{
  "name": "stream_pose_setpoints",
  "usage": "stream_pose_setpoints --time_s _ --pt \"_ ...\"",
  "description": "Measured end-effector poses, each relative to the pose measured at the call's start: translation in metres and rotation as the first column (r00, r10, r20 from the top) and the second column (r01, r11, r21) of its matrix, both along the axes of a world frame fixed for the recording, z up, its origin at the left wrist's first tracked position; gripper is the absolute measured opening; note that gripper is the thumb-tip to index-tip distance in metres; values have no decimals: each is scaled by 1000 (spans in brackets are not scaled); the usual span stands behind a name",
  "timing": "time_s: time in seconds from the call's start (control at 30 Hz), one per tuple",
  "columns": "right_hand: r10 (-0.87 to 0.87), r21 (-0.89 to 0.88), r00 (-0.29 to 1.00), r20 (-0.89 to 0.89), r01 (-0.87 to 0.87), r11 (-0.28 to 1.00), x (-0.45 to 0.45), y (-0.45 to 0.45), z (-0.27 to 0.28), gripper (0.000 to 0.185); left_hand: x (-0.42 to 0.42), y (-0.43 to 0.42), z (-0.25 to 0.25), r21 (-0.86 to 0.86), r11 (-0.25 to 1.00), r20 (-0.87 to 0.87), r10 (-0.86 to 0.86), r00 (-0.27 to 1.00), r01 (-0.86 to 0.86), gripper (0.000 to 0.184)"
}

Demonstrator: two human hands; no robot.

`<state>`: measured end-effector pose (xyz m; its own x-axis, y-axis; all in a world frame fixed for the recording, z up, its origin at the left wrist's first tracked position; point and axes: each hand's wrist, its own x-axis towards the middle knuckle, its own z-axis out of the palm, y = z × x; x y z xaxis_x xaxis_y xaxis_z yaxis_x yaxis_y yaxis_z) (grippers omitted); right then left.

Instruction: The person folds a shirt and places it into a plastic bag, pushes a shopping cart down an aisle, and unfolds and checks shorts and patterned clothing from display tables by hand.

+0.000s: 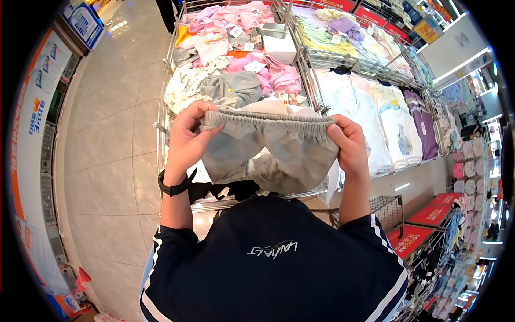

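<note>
A pair of grey shorts [295,153] with a gathered elastic waistband hangs in front of my chest, its waistband pulled out sideways. My left hand [188,137], with a black band [174,188] round the wrist, pinches the left end of the waistband between thumb and fingers. At the opposite end, my right hand [351,142] grips the waistband, thumb on the near side. Just beyond the shorts lies a grey garment [230,88] with a small yellow mark, among pink garments [281,75] and a white patterned one [185,88].
A metal display rack [161,129] holds the clothing pile, with a white box [279,48] in it. Folded white shirts [354,118] and a purple shirt [421,123] lie to the right. Tiled floor [107,139] runs along the left. A wire basket [383,214] stands near my right elbow.
</note>
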<state>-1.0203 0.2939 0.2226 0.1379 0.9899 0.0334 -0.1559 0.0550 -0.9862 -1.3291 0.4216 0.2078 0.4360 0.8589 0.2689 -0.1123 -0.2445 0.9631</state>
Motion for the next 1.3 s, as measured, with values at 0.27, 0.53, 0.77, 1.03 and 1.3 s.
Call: stream_pose_setpoints --time_s 0.27,0.53,0.77,1.03,1.3 --pt "-61 -49 998 5 61 997 1 -13 -16 23 1 -7 -15 -7 997 -72 78 994 -79 28" --pt "-36 -6 999 -17 36 999 4 -13 -11 22 -2 -1 -23 5 992 33 124 992 -124 9" --pt "-56 -12 994 -97 55 998 -3 -13 -6 24 -3 -5 -24 -35 989 55 147 988 -146 8" --pt "7 40 999 -50 -5 999 -9 1 7 25 4 -2 -35 7 982 64 189 980 -190 9" --pt "-28 52 993 -115 34 998 -17 10 10 22 9 -13 -14 -102 988 118 128 985 -116 27"
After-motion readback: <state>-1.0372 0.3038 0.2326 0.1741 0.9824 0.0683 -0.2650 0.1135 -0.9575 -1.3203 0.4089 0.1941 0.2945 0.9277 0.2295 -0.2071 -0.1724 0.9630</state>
